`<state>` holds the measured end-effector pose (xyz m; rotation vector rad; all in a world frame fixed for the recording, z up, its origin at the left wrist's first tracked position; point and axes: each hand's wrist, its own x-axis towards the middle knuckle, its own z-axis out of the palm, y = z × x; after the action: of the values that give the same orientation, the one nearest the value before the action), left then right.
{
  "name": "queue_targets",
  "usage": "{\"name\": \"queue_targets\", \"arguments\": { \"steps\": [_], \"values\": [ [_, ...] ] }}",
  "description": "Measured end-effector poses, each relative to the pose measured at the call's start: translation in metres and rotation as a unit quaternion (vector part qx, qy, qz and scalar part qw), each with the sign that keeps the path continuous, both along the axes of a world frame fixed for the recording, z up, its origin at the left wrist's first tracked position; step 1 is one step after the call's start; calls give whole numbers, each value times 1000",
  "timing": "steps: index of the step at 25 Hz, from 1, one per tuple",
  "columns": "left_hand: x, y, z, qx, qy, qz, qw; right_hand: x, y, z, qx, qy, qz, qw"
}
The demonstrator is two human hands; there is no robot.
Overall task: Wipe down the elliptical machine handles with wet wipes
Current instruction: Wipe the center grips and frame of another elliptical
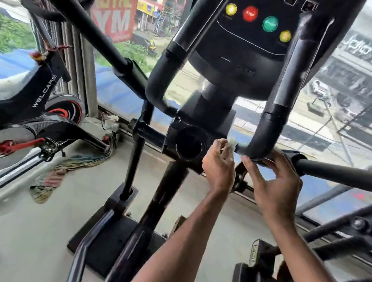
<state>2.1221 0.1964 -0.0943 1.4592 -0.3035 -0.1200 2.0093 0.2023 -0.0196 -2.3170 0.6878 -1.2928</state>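
A spin bike [36, 117] is standing off to the left on the grey floor [28, 242], with a striped rag [67, 171] lying beside it, and a wide window [360, 77] is filling the background (a red sign [115, 13] is showing through the glass). The elliptical's console [280, 0], with yellow, red and green buttons, is hanging overhead. A round black socket [190, 145] on the centre post is sitting just left of the hands. A long black swing bar [348, 174] is crossing behind the right hand.

The right fixed handle [290, 81] is running with its long axis up and to the right, from a low bend near the hands toward the console. The left hand [219, 169] is reaching up from below, pinching a small white wet wipe [231, 144] between thumb and fingertips against the handle's inner end by the bend. The right hand [276, 186] is cupping beneath the bend, fingers spread and slightly bent, tips touching its underside.
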Motion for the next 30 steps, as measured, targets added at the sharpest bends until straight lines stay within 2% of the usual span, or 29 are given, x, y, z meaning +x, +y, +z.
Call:
{"name": "queue_targets", "arguments": {
  "steps": [3, 8, 13, 17, 22, 27, 30],
  "values": [
    [1, -13, -5, 10, -23, -2, 1000, -3, -3, 2, -11, 13, -3, 1000],
    [4, -35, -18, 48, -118, -18, 992, -6, -3, 4, 27, 14, 4, 1000],
    [-1, -33, -28, 8, -160, -34, 987, -5, 1, 6, 55, 4, 2, 998],
    [5, -27, -26, -40, -228, -23, 972, -2, 2, 7, 62, 2, 3, 998],
    [15, -39, -32, 26, -203, -69, 976, -3, 1, 8, 51, 6, 3, 999],
    [23, -41, -38, 66, -249, -87, 962, -3, 2, 8, 33, 13, -7, 999],
    [15, -36, -32, 35, -177, -69, 981, -2, 2, 7, 34, 16, -9, 999]
  ]
}}
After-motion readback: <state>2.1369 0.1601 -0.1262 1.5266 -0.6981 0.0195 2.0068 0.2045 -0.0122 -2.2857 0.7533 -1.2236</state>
